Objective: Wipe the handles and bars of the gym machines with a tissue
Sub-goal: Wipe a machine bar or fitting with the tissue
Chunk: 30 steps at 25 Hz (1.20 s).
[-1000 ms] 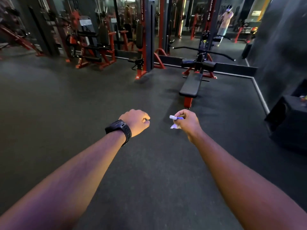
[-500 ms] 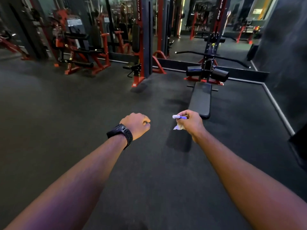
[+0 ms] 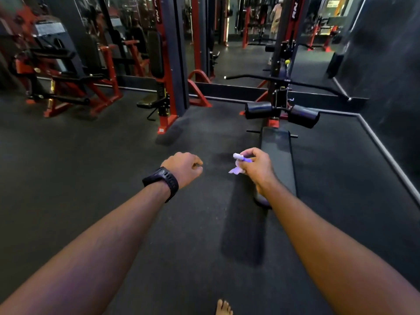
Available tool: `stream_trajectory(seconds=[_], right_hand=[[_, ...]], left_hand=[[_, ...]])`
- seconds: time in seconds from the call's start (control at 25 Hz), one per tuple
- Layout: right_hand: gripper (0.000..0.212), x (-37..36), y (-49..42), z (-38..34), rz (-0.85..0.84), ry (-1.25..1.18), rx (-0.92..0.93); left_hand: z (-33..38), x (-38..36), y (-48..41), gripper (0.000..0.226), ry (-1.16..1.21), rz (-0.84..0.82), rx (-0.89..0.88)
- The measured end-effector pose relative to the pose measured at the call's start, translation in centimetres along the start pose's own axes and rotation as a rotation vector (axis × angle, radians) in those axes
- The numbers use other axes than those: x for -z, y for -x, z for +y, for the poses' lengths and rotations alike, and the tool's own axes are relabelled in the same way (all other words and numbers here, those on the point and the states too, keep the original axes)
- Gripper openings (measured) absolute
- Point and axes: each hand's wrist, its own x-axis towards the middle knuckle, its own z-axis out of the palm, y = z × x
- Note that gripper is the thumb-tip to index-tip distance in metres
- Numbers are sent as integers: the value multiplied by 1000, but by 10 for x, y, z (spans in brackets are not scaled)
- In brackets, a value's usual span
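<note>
**Tissue in hand, no bar reached yet; slip and stub hazards ahead.**

The right hand (image 3: 256, 167) has a closed grip, pinching the crumpled tissue (image 3: 237, 165) in the air over the near end of the padded seat (image 3: 276, 151). The left hand (image 3: 184, 169) is a curled fist holding nothing. The long pull bar (image 3: 284, 81) lies at 12 o'clock, well apart from both hands. Judged risks: the small wad may slip from the fingertip pinch, and the bare foot (image 3: 223, 308) at 6 o'clock may stub the seat frame. Roller pads (image 3: 303, 115) crowd the direct approach. Open floor (image 3: 91, 178) runs from 9 to 11 o'clock, and the wall (image 3: 391, 64) closes off 2 o'clock.
</note>
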Motion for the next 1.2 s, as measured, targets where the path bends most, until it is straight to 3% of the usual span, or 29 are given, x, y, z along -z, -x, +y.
stream_trajectory(seconds=[0.2, 0.6, 0.96, 1.2], right_hand=[[15, -34, -197, -29, -5, 1, -31], [7, -119, -578, -19, 106, 5, -94], [15, -154, -908, 1, 208, 56, -40], [11, -172, -1127, 3, 223, 107, -124]], left_hand=[[-12, 16, -201, 28, 34, 26, -2], [-75, 17, -605, 29, 51, -14, -70], [-89, -5, -967, 33, 56, 8, -157], [-93, -17, -1187, 33, 72, -36, -71]])
